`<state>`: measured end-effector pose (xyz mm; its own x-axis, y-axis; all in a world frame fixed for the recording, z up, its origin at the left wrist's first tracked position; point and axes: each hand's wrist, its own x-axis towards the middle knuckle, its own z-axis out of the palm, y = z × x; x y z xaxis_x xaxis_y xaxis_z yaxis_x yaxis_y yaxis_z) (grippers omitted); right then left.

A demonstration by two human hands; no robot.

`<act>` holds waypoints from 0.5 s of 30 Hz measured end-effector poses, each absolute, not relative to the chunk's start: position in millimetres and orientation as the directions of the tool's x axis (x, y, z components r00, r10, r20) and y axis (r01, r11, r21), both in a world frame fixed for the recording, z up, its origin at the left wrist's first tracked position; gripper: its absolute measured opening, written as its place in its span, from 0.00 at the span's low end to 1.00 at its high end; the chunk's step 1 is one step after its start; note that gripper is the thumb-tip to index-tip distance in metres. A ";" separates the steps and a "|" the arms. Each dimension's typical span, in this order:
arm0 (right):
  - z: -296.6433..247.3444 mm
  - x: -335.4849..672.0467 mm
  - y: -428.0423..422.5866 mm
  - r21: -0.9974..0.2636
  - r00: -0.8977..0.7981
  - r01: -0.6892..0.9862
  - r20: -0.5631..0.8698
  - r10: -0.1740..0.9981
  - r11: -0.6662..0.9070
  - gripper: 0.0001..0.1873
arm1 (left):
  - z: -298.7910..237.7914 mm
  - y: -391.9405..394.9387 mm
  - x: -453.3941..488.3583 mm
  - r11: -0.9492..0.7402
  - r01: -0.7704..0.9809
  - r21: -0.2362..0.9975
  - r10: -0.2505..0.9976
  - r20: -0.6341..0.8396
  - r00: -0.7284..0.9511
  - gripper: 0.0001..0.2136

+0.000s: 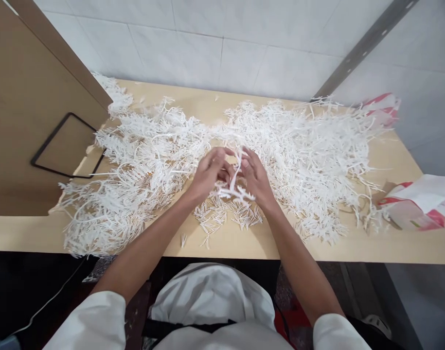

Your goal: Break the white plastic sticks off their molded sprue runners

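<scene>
Between my hands, above the middle of the table, is a white branched plastic piece (237, 192) with a thin upright stem and small side twigs. My left hand (207, 172) has its fingers curled inward, closed on the left side of the piece; some fingertips are hidden. From the right, my right hand (258, 179) closes thumb and fingers around the stem side, slightly blurred. Below both hands lies a small scatter of short white sprigs (225, 214). Big loose heaps of similar white pieces spread out to the left (149, 146) and to the right (302, 150).
A large cardboard box (36, 112) stands at the left end of the wooden table (244, 245), a black wire frame (50, 146) against it. Red-and-white plastic bags (419, 201) lie at the right. A tiled wall (207, 48) borders the table's back.
</scene>
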<state>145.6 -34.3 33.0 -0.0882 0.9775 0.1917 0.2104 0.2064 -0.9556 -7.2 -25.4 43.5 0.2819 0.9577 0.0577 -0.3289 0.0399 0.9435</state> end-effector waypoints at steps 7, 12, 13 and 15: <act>27.6 150.1 -28.6 -0.970 0.103 0.046 0.244 0.964 0.240 0.11 | 37.4 -26.3 -8.8 -0.232 0.018 0.973 0.966 0.228 0.126 0.15; 35.7 180.8 -17.1 -0.853 0.560 0.267 0.516 0.648 0.449 0.13 | 33.1 -14.3 -28.2 -0.309 0.685 0.660 0.824 0.545 -0.153 0.08; 36.3 187.1 -15.3 -0.833 0.574 0.325 0.550 0.606 0.448 0.15 | 31.4 -12.3 -31.8 -0.250 0.755 0.606 0.839 0.525 -0.144 0.11; 34.5 197.5 -12.9 -0.804 0.537 0.436 0.594 0.600 0.405 0.20 | 26.9 -9.2 -36.9 -0.170 0.843 0.510 0.889 0.449 -0.093 0.16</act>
